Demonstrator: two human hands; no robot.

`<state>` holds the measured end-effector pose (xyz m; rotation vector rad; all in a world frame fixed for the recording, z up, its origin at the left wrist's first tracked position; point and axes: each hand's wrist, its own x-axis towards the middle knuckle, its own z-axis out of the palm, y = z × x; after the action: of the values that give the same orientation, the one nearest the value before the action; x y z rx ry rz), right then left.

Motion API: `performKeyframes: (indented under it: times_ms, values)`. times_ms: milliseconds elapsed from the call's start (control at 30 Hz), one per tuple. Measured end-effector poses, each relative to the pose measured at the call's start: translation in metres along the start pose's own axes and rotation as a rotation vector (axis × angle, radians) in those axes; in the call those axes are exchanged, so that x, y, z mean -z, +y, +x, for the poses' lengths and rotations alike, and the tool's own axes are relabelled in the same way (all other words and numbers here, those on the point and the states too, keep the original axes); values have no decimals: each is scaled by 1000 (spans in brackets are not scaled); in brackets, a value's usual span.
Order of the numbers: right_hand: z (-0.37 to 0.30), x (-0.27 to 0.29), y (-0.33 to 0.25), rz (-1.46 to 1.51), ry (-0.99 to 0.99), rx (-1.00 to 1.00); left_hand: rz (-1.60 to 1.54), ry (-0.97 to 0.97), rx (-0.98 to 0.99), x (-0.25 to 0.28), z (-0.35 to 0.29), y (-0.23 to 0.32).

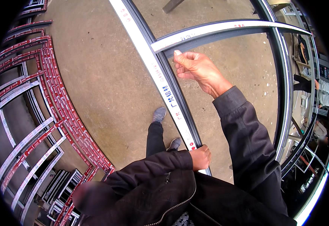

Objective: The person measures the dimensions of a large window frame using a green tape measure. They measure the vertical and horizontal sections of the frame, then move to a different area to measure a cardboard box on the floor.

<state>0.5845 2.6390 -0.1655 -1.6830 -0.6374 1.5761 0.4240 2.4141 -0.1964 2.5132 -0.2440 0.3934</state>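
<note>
A large window frame of dark metal profiles with white printed film stands in front of me. Its long bar runs from the top of the view down to my body, and a crossbar meets it at a T-joint. Low on the long bar, my left hand is wrapped round the profile. My right hand hovers beside the T-joint, just below the crossbar, apart from the long bar. Its thumb and fingers are curled together; whatever they hold, if anything, is too small to make out.
At the left lean many stacked frames in red and white film. Concrete floor lies beneath, with my shoes on it. Further frame bars stand at the right. Beyond them are a person in a light top and cluttered shelving.
</note>
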Motion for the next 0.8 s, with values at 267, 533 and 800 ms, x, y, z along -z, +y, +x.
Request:
performKeyframes:
  times_ms: [267, 533, 800]
  values:
    - [3, 33, 4, -195, 708, 310, -3, -11, -39, -5, 2, 2]
    - [6, -31, 19, -704, 612, 212, -38, -61, -30, -8, 1, 6]
    - [-13, 3, -18, -514, 892, 345, -166, 12, -24, -23, -1, 5]
